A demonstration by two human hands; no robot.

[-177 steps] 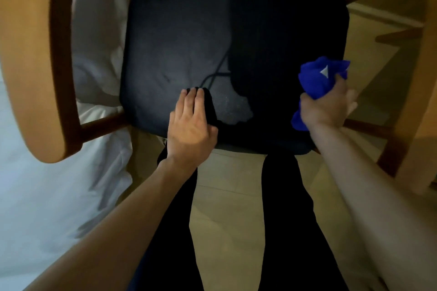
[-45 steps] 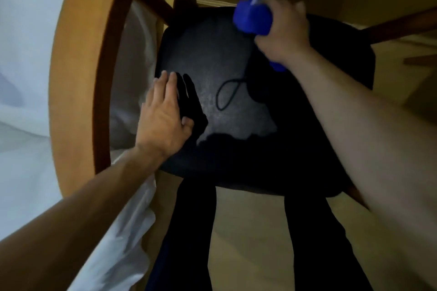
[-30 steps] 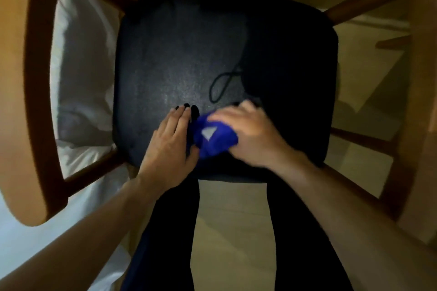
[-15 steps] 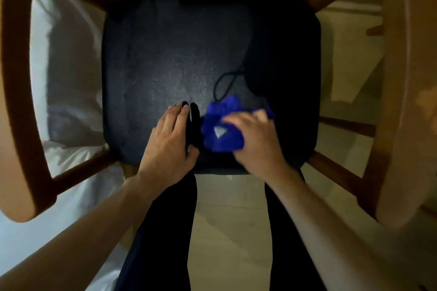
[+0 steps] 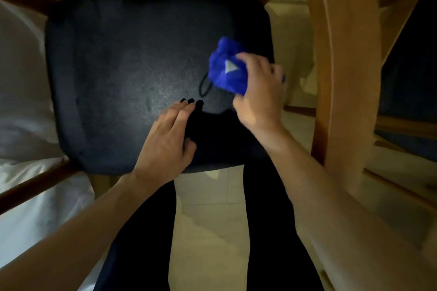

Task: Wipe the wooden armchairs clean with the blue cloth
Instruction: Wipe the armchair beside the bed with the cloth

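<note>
A wooden armchair with a dark seat cushion (image 5: 123,73) fills the view from above, its wooden armrest (image 5: 340,78) curving down the right side. My right hand (image 5: 257,99) grips a bunched blue cloth (image 5: 228,71) with a small white tag, pressed against the right part of the cushion. My left hand (image 5: 165,142) rests flat, fingers straight, on the front of the cushion. A thin dark cord loop (image 5: 204,86) lies on the seat just left of the cloth.
White bedding (image 5: 26,184) lies to the left behind the chair's left rail. A second chair with a dark seat (image 5: 411,92) stands at the right. Pale tiled floor (image 5: 208,231) shows between my dark-trousered legs.
My right hand has carried the blue cloth from the front middle of the cushion to its right side. My left hand stays flat on the front of the seat.
</note>
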